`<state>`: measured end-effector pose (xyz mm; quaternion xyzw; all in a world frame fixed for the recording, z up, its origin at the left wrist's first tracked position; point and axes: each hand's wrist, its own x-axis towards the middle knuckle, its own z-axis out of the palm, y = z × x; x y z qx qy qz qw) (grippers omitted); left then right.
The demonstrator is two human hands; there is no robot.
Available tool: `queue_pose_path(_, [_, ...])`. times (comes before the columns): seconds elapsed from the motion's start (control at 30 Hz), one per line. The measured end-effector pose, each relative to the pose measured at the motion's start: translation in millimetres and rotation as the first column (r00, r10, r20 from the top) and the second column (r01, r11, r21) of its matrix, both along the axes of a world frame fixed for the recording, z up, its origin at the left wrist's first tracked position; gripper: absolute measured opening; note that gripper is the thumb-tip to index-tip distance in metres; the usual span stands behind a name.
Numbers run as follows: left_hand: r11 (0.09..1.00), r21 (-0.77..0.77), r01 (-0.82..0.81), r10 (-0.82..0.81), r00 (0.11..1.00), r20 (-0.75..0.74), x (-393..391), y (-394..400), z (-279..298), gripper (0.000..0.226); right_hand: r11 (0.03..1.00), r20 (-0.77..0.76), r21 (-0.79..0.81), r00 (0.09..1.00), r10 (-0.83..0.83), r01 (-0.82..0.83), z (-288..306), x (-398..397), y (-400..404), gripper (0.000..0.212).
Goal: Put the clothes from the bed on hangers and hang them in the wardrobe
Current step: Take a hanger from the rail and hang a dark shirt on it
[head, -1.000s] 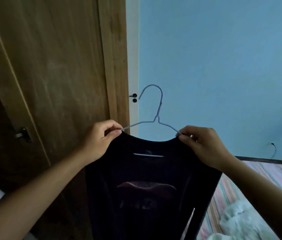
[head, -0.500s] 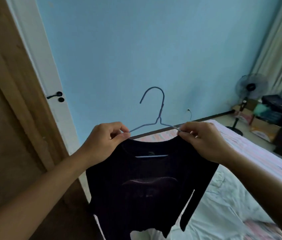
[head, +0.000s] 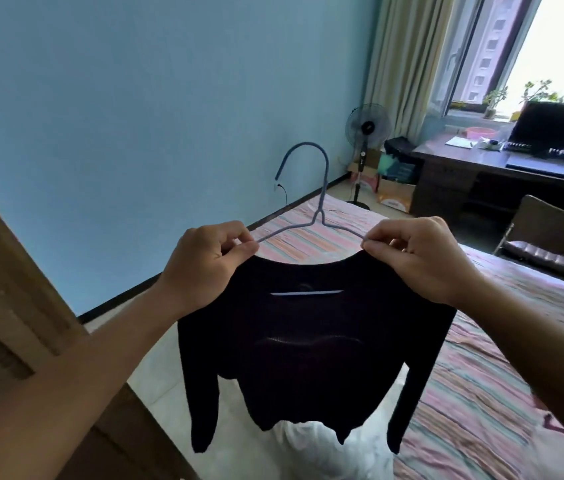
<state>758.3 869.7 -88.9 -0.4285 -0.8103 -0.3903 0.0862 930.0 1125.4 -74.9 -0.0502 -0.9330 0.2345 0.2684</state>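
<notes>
Swung away from the wardrobe door, the black sweater on its wire hanger is now held above the bed. Left hand and right hand fingers are pinched closed on its shoulders. Seating is judged under way; a turn back to the wardrobe is called for.

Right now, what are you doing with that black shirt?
A person is holding up a black long-sleeved top on a blue wire hanger. The left hand and right hand each pinch a shoulder. It hangs over the striped bed, not yet in the wardrobe.
</notes>
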Motion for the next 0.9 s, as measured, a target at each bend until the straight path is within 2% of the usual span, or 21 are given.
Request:
queue_pose_path(0.23, [0.996,-0.016,0.088,-0.087,0.994,0.07,-0.4,20.1,-33.7,0.012,0.996,0.09,-0.011,0.992,-0.086,0.088,-27.0,25.6,1.7,0.019])
queue_pose_path(0.43, [0.985,-0.108,0.134,-0.114,0.979,0.17,-12.2,54.5,-85.3,0.019,0.987,0.249,-0.05,0.959,-0.137,0.155,-75.3,20.9,27.5,0.008])
queue_pose_path(0.67, [0.94,-0.291,0.18,-0.068,0.932,0.356,-44.4,118.6,-165.0,0.013,0.971,0.437,-0.094,0.886,-0.157,0.219,-157.1,-9.5,78.9,0.01])
queue_pose_path(0.9, [0.884,-0.43,0.183,0.022,0.903,0.43,-90.2,192.7,-251.7,0.017,0.954,0.572,-0.103,0.802,-0.173,0.28,-243.1,-62.4,143.1,0.01])
